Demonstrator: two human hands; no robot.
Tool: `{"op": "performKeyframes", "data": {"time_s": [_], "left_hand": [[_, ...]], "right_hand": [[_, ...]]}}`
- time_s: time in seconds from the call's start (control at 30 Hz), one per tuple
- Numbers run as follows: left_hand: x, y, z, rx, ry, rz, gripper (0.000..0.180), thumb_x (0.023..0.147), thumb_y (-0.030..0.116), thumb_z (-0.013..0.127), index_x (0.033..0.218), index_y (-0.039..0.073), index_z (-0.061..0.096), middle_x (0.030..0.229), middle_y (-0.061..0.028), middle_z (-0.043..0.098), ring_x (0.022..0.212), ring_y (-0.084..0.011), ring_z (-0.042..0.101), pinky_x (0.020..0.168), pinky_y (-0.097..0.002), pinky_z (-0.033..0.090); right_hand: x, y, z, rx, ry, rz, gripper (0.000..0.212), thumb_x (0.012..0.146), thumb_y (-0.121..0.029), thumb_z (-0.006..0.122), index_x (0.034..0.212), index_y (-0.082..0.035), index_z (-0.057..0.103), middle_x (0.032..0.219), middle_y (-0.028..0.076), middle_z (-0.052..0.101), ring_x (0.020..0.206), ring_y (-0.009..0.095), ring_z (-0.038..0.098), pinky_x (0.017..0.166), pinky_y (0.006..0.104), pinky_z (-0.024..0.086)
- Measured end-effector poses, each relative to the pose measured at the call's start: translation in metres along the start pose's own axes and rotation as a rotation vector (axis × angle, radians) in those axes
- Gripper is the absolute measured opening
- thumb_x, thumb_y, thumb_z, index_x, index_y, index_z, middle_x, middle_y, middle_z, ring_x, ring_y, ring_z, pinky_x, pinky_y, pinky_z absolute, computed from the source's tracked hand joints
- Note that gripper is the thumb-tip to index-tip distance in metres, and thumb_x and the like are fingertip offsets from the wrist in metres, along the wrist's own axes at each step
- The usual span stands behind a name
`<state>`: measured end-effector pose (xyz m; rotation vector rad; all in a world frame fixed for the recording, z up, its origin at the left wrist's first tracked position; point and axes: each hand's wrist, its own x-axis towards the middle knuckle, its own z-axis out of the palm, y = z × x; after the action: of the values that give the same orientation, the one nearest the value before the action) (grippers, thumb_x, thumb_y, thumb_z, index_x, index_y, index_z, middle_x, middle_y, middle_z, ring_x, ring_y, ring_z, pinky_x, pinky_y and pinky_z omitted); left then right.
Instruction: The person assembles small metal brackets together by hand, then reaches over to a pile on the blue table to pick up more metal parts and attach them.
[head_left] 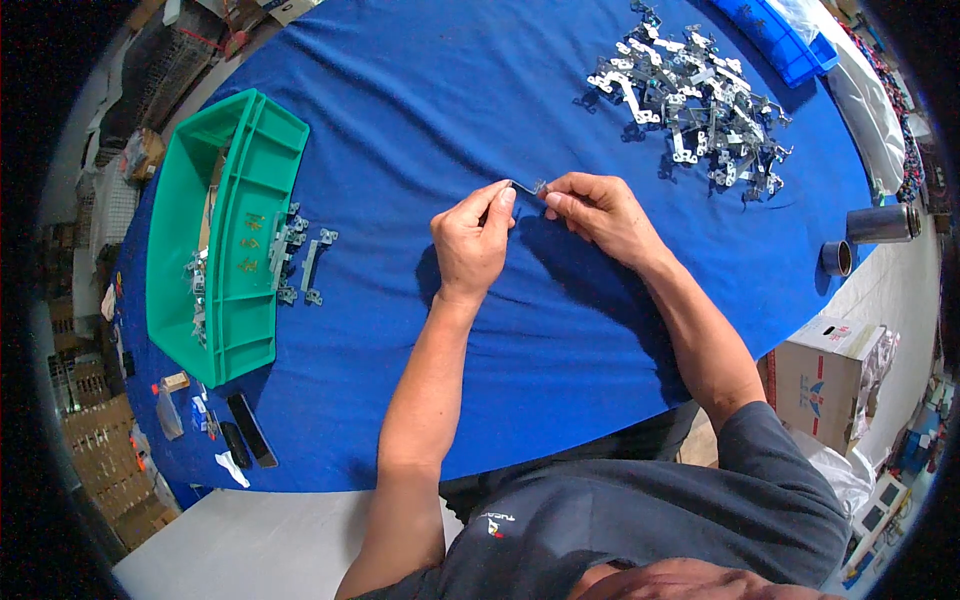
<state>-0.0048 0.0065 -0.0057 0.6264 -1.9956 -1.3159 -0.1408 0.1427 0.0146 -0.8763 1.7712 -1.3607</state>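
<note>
Between my two hands, over the middle of the blue cloth, is a small metal bracket (523, 186), mostly covered by the fingers. My left hand (470, 243) pinches one end of it with thumb and forefinger. At the other end, my right hand (606, 216) grips it with thumb and fingertips. Similar metal brackets (700, 105) lie in a loose heap at the far right. A few more brackets (312, 265) rest on the cloth at the left, against a green plastic bin (262, 200) that has metal parts inside.
A blue tray (775, 45) stands at the far right corner. Near the right edge are a dark cup (836, 259) and a metal flask (883, 224) lying down. A phone (251, 430) and small items lie at the near left. A cardboard box (825, 380) stands beside the table.
</note>
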Motion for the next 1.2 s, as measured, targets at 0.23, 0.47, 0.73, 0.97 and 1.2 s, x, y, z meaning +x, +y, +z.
{"op": "performKeyframes", "data": {"time_s": [0.23, 0.47, 0.73, 0.97, 1.2], "left_hand": [[-0.001, 0.003, 0.001, -0.051, 0.004, -0.043, 0.022, 0.093, 0.018, 0.068, 0.104, 0.001, 0.074, 0.067, -0.0047, 0.067, 0.055, -0.0069, 0.060, 0.048, -0.0223, 0.047], [0.001, 0.002, -0.001, 0.020, 0.005, 0.035, 0.020, 0.091, 0.016, 0.070, 0.104, 0.001, 0.074, 0.071, -0.0050, 0.069, 0.059, -0.0083, 0.061, 0.052, -0.0231, 0.047], [0.001, 0.009, 0.000, 0.217, 0.039, 0.378, 0.018, 0.084, 0.007, 0.074, 0.101, 0.002, 0.074, 0.072, -0.0060, 0.064, 0.059, -0.0136, 0.056, 0.054, -0.0291, 0.044], [0.001, 0.007, 0.001, 0.202, 0.012, 0.378, 0.017, 0.084, 0.007, 0.074, 0.100, 0.002, 0.074, 0.070, -0.0058, 0.062, 0.057, -0.0138, 0.055, 0.052, -0.0299, 0.043], [-0.001, 0.003, 0.003, 0.020, -0.030, 0.127, 0.017, 0.090, 0.013, 0.070, 0.101, 0.000, 0.074, 0.071, -0.0063, 0.067, 0.057, -0.0111, 0.060, 0.050, -0.0247, 0.045]], "right_hand": [[-0.002, -0.002, 0.000, 0.014, 0.010, -0.019, 0.022, 0.098, -0.020, 0.061, 0.102, -0.001, 0.070, 0.078, 0.000, 0.066, 0.065, 0.005, 0.054, 0.056, 0.0242, 0.044], [-0.002, -0.005, 0.000, -0.053, 0.012, -0.039, 0.021, 0.097, -0.020, 0.063, 0.102, -0.001, 0.070, 0.078, 0.000, 0.066, 0.066, 0.007, 0.055, 0.057, 0.0246, 0.045], [0.001, 0.004, 0.003, 0.020, 0.043, -0.110, 0.020, 0.094, -0.014, 0.065, 0.110, -0.001, 0.064, 0.083, 0.003, 0.066, 0.069, 0.009, 0.060, 0.062, 0.0267, 0.051], [0.003, 0.010, 0.001, -0.024, 0.001, -0.134, 0.020, 0.095, -0.012, 0.064, 0.112, -0.002, 0.061, 0.086, 0.005, 0.066, 0.070, 0.009, 0.061, 0.061, 0.0260, 0.051], [0.005, 0.008, 0.000, 0.289, 0.173, -0.238, 0.016, 0.099, -0.019, 0.058, 0.101, -0.003, 0.064, 0.082, 0.000, 0.061, 0.065, 0.006, 0.053, 0.053, 0.0223, 0.042]]}}
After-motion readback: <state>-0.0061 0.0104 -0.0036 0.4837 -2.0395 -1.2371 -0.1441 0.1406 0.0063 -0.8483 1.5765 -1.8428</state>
